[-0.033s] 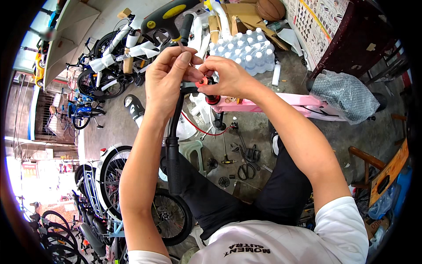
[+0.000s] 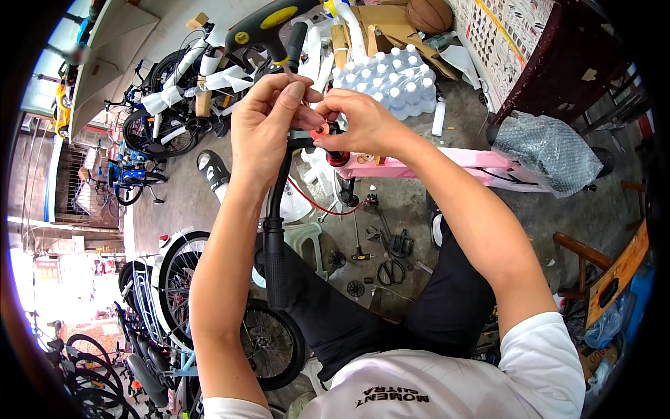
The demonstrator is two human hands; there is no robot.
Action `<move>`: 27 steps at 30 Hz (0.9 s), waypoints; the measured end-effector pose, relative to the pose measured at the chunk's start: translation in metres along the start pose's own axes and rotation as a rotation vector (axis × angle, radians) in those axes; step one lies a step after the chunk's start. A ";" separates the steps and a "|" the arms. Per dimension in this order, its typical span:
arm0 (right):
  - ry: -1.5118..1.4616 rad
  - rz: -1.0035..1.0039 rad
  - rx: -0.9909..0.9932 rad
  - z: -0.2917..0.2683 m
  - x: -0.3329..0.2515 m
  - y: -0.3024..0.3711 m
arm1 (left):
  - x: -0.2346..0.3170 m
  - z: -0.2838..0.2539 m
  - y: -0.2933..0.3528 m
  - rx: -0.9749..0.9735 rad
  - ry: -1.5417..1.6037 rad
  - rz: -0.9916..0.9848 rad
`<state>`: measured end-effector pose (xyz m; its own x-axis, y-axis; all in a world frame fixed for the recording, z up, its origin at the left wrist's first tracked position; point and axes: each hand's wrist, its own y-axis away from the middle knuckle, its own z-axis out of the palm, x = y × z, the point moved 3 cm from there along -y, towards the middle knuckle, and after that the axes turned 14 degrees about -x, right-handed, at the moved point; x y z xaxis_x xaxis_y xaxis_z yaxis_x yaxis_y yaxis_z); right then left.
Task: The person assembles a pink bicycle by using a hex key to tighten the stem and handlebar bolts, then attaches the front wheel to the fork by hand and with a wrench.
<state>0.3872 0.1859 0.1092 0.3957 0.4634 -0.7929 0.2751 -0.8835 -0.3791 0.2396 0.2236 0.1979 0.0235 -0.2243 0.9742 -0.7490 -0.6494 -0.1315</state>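
Note:
My left hand [image 2: 264, 129] is closed on the shaft of a T-handle hex key, whose black-and-yellow handle [image 2: 262, 29] sticks up beyond the fingers. Close beside it, my right hand [image 2: 366, 122] pinches a small red round cap [image 2: 320, 130] with a hole in its middle, above the head of a pink bike frame [image 2: 440, 165]. Whatever lies between the two sets of fingertips is too small to make out. A black handlebar [image 2: 273, 227] with a ribbed grip runs under my left wrist. A red cable [image 2: 314, 202] curves below the red headset ring [image 2: 338, 158].
Scissors [image 2: 391, 272], a T-handled tool [image 2: 361, 254] and small parts lie on the floor between my legs. Wrapped water bottles [image 2: 387, 84] stand ahead. Bubble wrap [image 2: 548, 153] covers the frame's far end. A green stool [image 2: 307, 241] and several bikes are at left.

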 end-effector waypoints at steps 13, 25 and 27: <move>-0.036 -0.039 0.029 -0.003 -0.003 -0.001 | 0.005 -0.008 -0.003 0.109 -0.032 0.073; -0.452 0.050 0.098 -0.016 -0.003 -0.005 | 0.069 -0.037 0.021 0.289 -0.125 0.359; -0.676 0.004 0.263 -0.028 0.005 -0.003 | 0.084 -0.060 0.050 0.347 -0.182 0.407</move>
<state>0.4131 0.1923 0.1198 -0.2551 0.3923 -0.8837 0.0211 -0.9115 -0.4107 0.1645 0.2162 0.2840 -0.0849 -0.6084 0.7891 -0.4604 -0.6783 -0.5726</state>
